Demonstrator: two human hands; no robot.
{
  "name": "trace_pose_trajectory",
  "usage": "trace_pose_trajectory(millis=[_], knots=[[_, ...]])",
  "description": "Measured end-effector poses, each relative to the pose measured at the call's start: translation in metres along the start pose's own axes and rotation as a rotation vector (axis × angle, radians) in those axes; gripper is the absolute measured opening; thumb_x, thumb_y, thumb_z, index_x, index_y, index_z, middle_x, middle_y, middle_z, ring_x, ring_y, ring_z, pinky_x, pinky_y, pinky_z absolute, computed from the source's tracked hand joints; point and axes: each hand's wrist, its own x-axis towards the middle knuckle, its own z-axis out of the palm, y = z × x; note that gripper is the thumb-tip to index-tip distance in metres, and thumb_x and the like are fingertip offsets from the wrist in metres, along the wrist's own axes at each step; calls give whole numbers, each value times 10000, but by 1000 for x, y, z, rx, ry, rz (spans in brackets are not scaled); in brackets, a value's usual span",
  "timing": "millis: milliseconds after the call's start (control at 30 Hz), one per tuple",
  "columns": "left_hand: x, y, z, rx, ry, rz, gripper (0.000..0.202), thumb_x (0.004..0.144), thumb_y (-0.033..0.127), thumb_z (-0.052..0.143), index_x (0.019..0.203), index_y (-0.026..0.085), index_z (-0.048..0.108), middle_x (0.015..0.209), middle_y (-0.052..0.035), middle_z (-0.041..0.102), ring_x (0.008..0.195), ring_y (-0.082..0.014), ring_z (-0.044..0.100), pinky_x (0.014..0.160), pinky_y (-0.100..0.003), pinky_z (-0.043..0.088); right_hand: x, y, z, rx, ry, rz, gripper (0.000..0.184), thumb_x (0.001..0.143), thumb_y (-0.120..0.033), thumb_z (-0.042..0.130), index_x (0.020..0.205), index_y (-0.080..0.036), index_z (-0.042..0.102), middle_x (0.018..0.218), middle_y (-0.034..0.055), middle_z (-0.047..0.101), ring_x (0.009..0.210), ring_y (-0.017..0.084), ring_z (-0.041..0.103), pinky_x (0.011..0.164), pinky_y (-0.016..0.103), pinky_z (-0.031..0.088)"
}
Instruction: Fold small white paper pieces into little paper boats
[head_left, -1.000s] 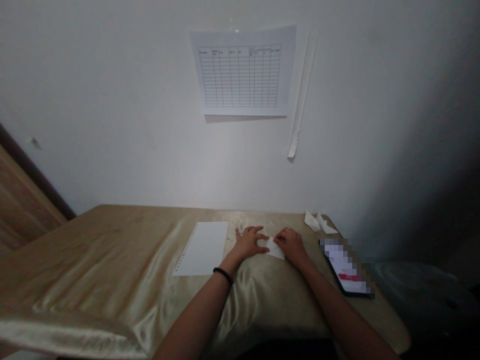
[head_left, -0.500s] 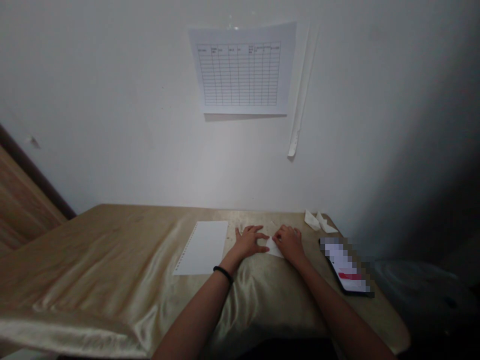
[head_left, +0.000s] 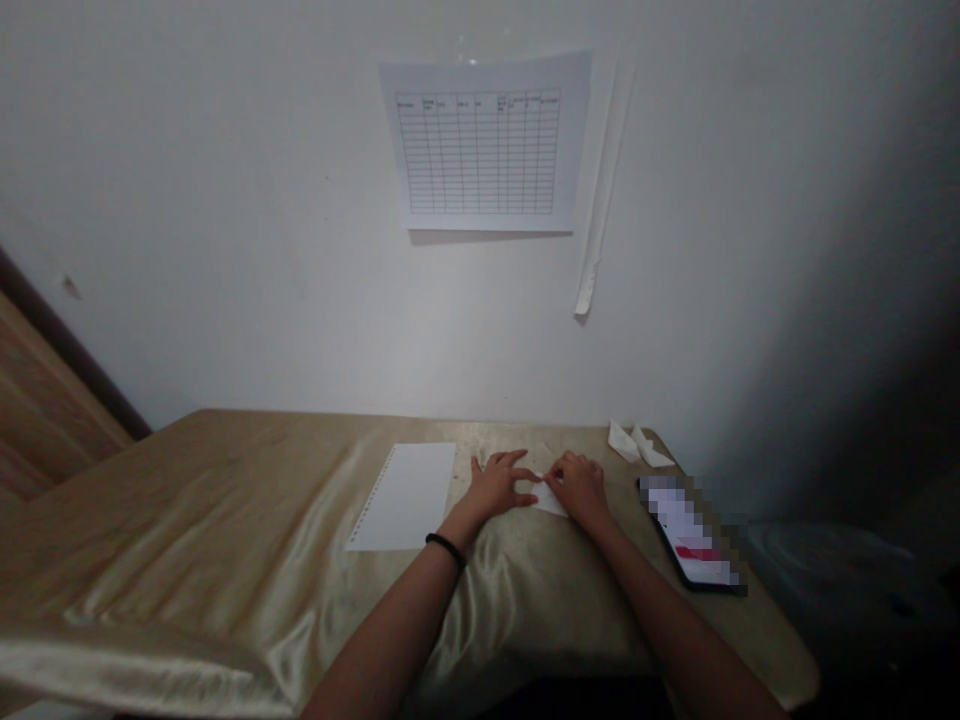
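Observation:
A small piece of white folded paper (head_left: 550,500) lies on the cloth between my hands. My left hand (head_left: 495,482), with a black band on the wrist, rests at its left side with fingers spread; the thumb touches the paper's left edge and the index finger reaches to its top. Bent fingers of my right hand (head_left: 581,488) pinch the paper's upper part, covering its right side. Left of my hands lies a white loose-leaf sheet (head_left: 405,497) with punched holes along one edge.
Folded white paper shapes (head_left: 637,443) stand at the back right corner of the table. A phone (head_left: 694,535) with a blurred screen lies near the right edge. Gold satin cloth (head_left: 225,520) covers the table in wrinkles. A printed grid sheet (head_left: 484,150) hangs on the wall.
My left index finger has straightened and moved slightly right toward the right fingertips at the paper's top. Otherwise the hands and paper stay in place.

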Motion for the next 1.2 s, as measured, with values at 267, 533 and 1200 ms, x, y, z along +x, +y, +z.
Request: trace_pose_trajectory(millis=[267, 533, 1200], knots=[[1, -1, 0, 16, 7, 8, 359, 819, 568, 727, 1168, 494, 692, 1600, 51, 383, 1451, -374, 321, 1078, -828, 87, 3, 3, 5, -5, 22, 1, 151, 895, -329, 636, 823, -224, 717, 1030, 58, 709, 1071, 234, 596, 1005, 405, 319], [2, -4, -1, 1, -36, -8, 405, 811, 617, 709, 1198, 505, 675, 1603, 53, 386, 1468, -374, 285, 1085, -822, 57, -2, 14, 4, 116, 57, -32, 131, 908, -289, 601, 894, -228, 716, 1000, 32, 704, 1033, 204, 598, 1009, 382, 329], [4, -8, 2, -40, -38, -1, 386, 811, 613, 711, 1182, 508, 678, 1576, 81, 432, 1475, -383, 273, 1078, -828, 15, -23, 41, -21, 123, -22, -262, 117, 820, -292, 692, 855, -267, 800, 1062, 67, 658, 1102, 242, 523, 1059, 405, 328]])
